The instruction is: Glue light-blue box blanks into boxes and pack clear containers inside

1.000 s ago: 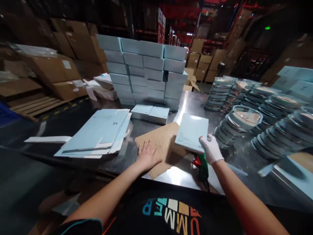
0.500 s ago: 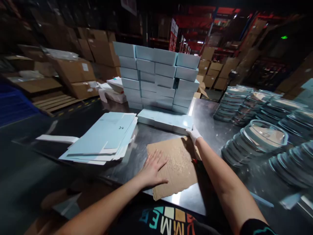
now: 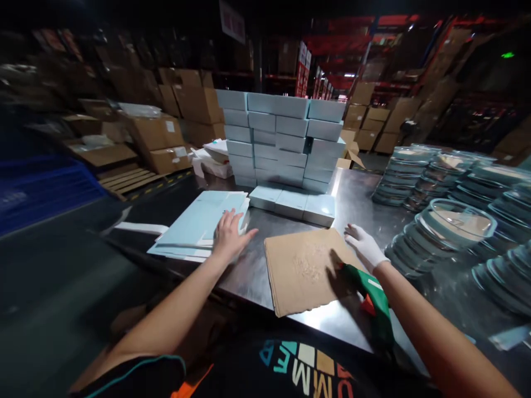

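Note:
My bare left hand (image 3: 230,237) lies over the near right edge of a stack of flat light-blue box blanks (image 3: 186,221), fingers spread and holding nothing. In a white glove with some fingertips bare, my right hand (image 3: 365,247) hovers right of the brown cardboard sheet (image 3: 290,276), its fingers loosely stretched and holding nothing. Beneath that hand and wrist sits a green hand tool (image 3: 375,293) with a red part, partly covered by my forearm. Pale specks dot the middle of the cardboard. Beyond it, a row of light-blue boxes (image 3: 290,203) lies on the metal table (image 3: 244,276).
A tall wall of stacked light-blue boxes (image 3: 286,138) stands at the table's back. Several stacks of clear round containers (image 3: 440,237) crowd the right side. Cartons (image 3: 157,138) on a pallet and a blue crate (image 3: 45,188) are at the left.
My left hand has left the cardboard and reached the blank stack. My right hand has let go of the box row's right end and drawn back. The cardboard has turned slightly; the green tool is more visible.

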The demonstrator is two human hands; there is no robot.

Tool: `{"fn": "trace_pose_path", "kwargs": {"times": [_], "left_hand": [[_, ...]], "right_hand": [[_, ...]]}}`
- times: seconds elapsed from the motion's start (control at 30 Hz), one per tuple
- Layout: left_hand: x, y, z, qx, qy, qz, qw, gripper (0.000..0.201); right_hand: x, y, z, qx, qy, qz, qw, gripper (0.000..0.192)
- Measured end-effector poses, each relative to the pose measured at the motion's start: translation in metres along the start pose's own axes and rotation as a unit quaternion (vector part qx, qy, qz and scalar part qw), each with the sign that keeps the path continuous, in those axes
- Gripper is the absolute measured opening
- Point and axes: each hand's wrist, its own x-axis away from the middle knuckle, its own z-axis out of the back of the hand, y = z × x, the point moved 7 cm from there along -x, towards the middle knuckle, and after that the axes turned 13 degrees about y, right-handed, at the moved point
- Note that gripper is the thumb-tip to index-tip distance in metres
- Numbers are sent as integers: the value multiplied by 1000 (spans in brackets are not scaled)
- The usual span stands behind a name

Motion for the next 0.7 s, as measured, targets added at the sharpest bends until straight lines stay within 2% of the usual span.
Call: {"fn": "trace_pose_path", "kwargs": {"times": [0.03, 0.1, 0.17, 0.23, 0.3, 0.4, 0.57, 0.7], "left_hand": [[-12, -8, -1, -69, -47, 12, 996, 89], [-22, -20, -7, -183, -149, 29, 971, 105], [-20, -24, -13, -246, -210, 37, 946, 100], [-16, -24, -15, -268, -214, 36, 939, 89], [-9, -23, -12, -273, -209, 28, 939, 83], [3, -31, 3, -281, -210, 12, 937, 80], [29, -48, 38, -291, -217, -17, 932, 80], [38, -50, 49, -278, -222, -28, 934, 77]], "right_hand": [[18, 0, 7, -3, -11, -10, 1000, 50], [54, -1, 15, -14, -43, -30, 999, 53], [88, -4, 15, -31, -85, -42, 995, 58], [115, -6, 12, -43, -117, -46, 991, 63], [134, -8, 11, -43, -125, -43, 990, 64], [151, -5, 14, -26, -123, -36, 991, 60], [159, 8, 19, -19, -130, -56, 990, 59], [156, 15, 10, 0, -110, -58, 992, 57]]}}
